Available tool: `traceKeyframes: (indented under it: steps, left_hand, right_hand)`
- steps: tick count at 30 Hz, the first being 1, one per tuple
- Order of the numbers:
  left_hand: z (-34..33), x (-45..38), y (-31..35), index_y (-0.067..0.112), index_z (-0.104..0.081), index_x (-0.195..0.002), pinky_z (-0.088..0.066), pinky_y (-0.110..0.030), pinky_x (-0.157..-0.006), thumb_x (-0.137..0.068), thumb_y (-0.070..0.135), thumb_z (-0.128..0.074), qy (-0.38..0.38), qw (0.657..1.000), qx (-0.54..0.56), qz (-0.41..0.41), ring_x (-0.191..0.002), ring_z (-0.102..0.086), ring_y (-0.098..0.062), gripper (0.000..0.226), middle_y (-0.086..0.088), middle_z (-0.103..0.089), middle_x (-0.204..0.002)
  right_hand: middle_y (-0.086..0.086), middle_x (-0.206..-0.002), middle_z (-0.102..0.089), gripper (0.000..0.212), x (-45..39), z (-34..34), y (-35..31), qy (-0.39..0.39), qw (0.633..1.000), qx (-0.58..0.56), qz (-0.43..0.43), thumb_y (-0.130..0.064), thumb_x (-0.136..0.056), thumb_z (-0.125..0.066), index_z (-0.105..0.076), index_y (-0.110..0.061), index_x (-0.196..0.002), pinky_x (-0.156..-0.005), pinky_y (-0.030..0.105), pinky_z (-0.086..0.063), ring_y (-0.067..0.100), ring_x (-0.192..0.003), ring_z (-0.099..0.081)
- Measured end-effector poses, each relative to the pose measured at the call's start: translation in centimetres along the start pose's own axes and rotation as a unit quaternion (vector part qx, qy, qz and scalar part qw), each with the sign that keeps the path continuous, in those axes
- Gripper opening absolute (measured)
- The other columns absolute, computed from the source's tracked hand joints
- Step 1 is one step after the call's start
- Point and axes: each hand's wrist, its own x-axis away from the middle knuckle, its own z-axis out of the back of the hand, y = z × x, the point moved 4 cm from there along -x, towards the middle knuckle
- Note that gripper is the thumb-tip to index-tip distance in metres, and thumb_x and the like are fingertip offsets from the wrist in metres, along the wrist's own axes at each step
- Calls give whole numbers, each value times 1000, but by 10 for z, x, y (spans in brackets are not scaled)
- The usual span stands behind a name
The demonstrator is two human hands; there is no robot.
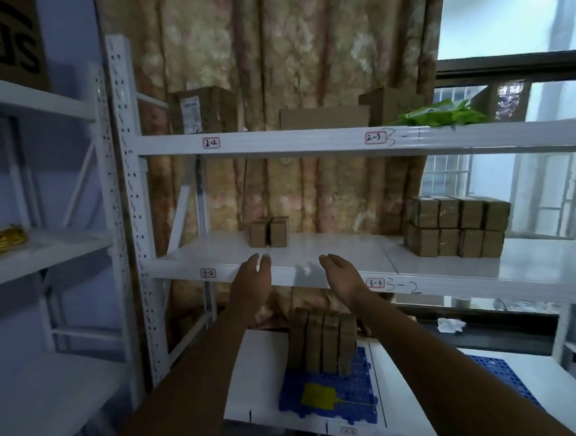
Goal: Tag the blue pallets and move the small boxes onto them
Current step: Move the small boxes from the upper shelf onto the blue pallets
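Note:
Two small brown boxes (268, 232) stand side by side at the back of the middle shelf (343, 258). My left hand (251, 282) and my right hand (342, 278) reach out over that shelf's front edge, both empty with fingers apart, short of the boxes. On the shelf below lies a blue pallet (358, 392) with a yellow tag (318, 397) on it and a row of several small boxes (323, 342) standing at its back. A second blue pallet (505, 378) shows at the lower right, partly hidden by my right arm.
A larger block of small boxes (455, 226), stacked two high, sits on the right of the middle shelf. The top shelf (275, 141) holds cardboard cartons (202, 110) and a green bag (439, 116). A second white rack (46, 252) stands to the left.

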Motion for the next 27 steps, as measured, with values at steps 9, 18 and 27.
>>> traceKeyframes:
  steps: [9,18,27]
  left_hand:
    - [12,-130,-40,20,-41,-150,-34,-39,-109,-100,52,-39,20,1000,9,13,-137,-45,-29,59,-7,-44,-153]
    - [-13,-263,-93,28,-38,-151,-36,-33,-102,-101,52,-39,-18,998,47,23,-136,-46,-29,55,-4,-43,-154]
    - [-51,-316,-114,39,-43,-145,-42,-37,-94,-79,84,-30,-5,993,93,70,-123,-57,-31,80,-4,-56,-143]
  right_hand:
    - [8,-166,-34,63,-118,-52,-3,9,1000,-13,-24,-46,-107,-44,-37,-11,-159,-126,41,-25,30,-152,-33]
    - [13,-165,-36,63,-230,-103,15,50,994,-54,-76,-46,-106,-45,-37,-11,-158,-124,46,-30,34,-149,-38]
    - [12,-157,-48,71,-286,-137,21,80,987,-119,-72,-55,-102,-48,-24,-26,-163,-105,36,-41,34,-139,-51]
